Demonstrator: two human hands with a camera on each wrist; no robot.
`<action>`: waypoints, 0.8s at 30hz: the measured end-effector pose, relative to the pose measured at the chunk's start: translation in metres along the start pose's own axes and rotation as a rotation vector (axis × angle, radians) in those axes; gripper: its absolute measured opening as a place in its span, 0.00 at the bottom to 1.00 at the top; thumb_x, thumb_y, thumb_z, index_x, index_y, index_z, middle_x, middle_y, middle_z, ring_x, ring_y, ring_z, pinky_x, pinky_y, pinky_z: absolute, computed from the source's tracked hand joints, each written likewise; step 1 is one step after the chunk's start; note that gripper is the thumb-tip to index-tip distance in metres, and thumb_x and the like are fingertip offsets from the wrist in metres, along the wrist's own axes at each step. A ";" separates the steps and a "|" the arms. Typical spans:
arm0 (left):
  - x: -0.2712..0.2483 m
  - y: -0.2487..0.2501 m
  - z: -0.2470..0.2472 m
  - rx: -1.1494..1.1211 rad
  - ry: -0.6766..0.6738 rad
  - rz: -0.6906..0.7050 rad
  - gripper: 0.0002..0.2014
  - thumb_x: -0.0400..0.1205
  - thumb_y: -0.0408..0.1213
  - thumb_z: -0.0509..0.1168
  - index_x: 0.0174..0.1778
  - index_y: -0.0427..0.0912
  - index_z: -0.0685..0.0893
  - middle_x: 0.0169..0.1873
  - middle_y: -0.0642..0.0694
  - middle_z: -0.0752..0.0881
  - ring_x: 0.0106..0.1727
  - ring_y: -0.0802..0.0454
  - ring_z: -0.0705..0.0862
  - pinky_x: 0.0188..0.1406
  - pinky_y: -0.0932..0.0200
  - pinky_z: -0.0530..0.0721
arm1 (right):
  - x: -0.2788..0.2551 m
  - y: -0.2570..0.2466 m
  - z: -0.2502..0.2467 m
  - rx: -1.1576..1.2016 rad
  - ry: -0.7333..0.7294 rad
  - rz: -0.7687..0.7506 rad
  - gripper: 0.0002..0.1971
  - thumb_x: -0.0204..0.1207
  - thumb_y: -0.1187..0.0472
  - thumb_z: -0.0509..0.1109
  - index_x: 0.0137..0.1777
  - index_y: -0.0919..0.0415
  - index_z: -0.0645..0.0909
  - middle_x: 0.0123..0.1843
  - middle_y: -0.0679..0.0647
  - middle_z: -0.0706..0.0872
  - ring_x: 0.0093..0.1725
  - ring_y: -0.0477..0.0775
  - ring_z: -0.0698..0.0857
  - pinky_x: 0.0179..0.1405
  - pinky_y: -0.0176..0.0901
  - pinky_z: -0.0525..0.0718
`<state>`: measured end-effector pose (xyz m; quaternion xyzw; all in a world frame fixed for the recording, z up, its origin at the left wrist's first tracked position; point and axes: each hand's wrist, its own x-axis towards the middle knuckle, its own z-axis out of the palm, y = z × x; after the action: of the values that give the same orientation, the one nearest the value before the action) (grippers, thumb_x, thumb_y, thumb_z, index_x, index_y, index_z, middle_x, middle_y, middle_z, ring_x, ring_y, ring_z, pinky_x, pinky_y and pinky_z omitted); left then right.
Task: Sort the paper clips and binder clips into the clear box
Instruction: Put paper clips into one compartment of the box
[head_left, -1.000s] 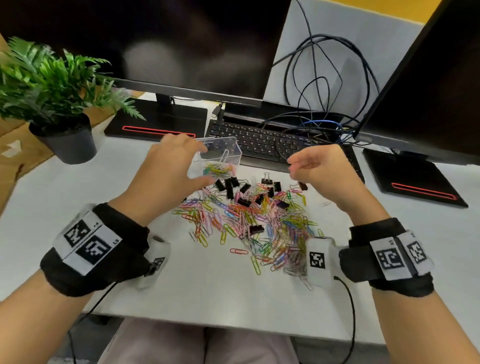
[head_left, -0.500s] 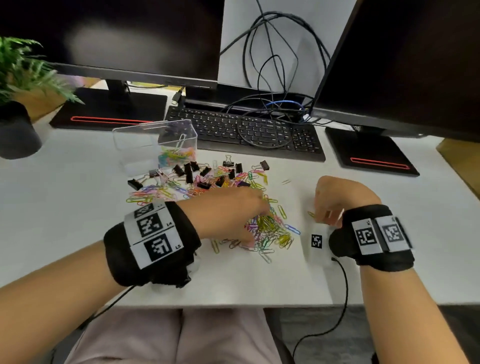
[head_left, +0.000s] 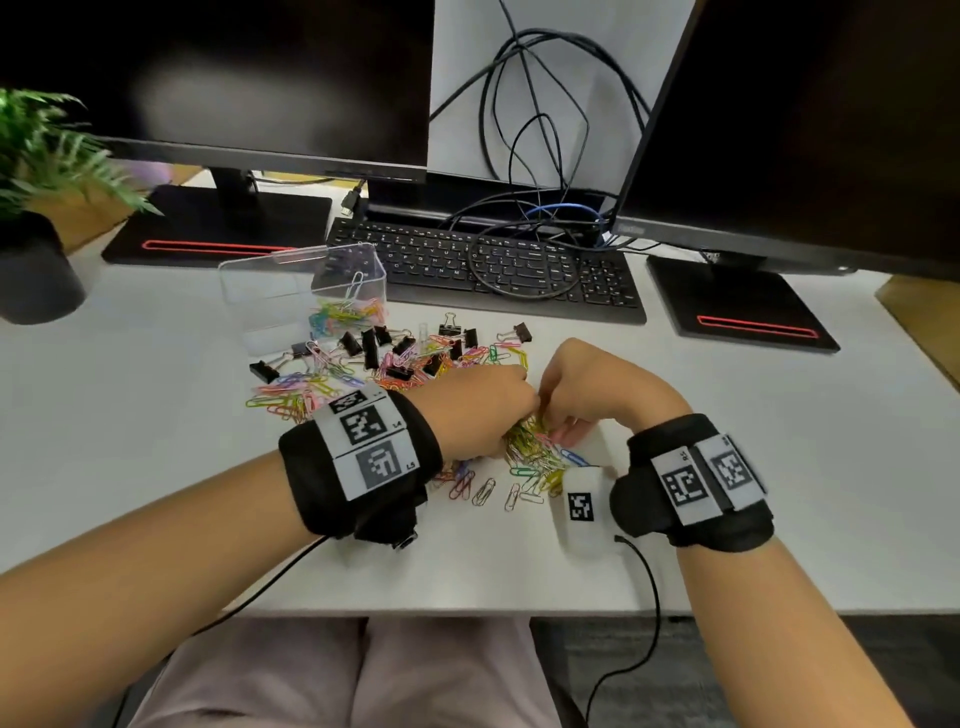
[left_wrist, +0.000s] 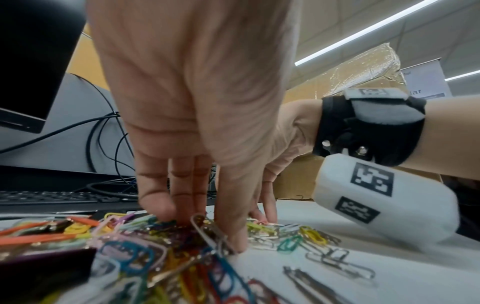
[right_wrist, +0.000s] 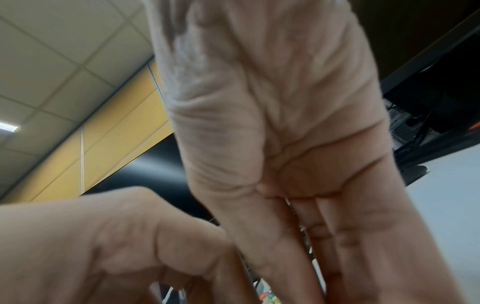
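The clear box (head_left: 260, 296) stands at the back left of the pile, with coloured paper clips (head_left: 345, 312) in its right compartment. Mixed paper clips (head_left: 291, 395) and black binder clips (head_left: 371, 345) lie spread on the white desk. My left hand (head_left: 488, 410) is down on the pile's near right part, its fingers (left_wrist: 161, 205) and thumb curled round a bunch of paper clips (left_wrist: 182, 228). My right hand (head_left: 587, 395) is right beside it, with straight fingers (right_wrist: 350, 246) reaching down to the same clips. What lies under the hands is hidden.
A black keyboard (head_left: 488, 265) with a coiled cable lies behind the pile. Two monitor stands (head_left: 218, 228) (head_left: 737, 306) flank it. A potted plant (head_left: 36, 171) stands at the far left. The desk's front edge (head_left: 467, 613) is close below my wrists.
My left hand came from the box down onto the pile and closed on clips. My right hand moved left across the desk until it met the left hand.
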<state>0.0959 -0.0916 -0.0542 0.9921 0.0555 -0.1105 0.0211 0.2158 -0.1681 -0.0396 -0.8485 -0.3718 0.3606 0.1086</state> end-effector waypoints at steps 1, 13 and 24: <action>0.001 -0.001 0.000 -0.003 0.007 -0.011 0.16 0.80 0.36 0.69 0.63 0.42 0.79 0.57 0.43 0.77 0.56 0.43 0.80 0.41 0.54 0.73 | -0.001 0.000 0.000 0.019 0.000 -0.015 0.08 0.70 0.81 0.68 0.49 0.80 0.84 0.39 0.75 0.88 0.40 0.68 0.91 0.46 0.59 0.90; -0.002 -0.029 -0.007 -0.335 0.175 -0.191 0.02 0.77 0.30 0.71 0.40 0.38 0.85 0.33 0.51 0.80 0.34 0.54 0.78 0.38 0.61 0.72 | -0.002 -0.009 0.008 0.243 -0.034 -0.139 0.15 0.66 0.78 0.76 0.53 0.73 0.83 0.43 0.73 0.88 0.37 0.61 0.89 0.46 0.56 0.91; -0.018 -0.066 -0.015 -1.145 0.380 -0.306 0.08 0.74 0.26 0.76 0.42 0.26 0.86 0.31 0.33 0.88 0.29 0.49 0.89 0.36 0.54 0.91 | 0.002 -0.016 0.010 0.742 -0.055 -0.185 0.19 0.68 0.79 0.75 0.59 0.75 0.81 0.52 0.76 0.87 0.51 0.69 0.90 0.52 0.56 0.90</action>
<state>0.0742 -0.0276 -0.0373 0.8066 0.2503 0.1135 0.5233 0.2007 -0.1570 -0.0408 -0.7043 -0.2936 0.4821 0.4305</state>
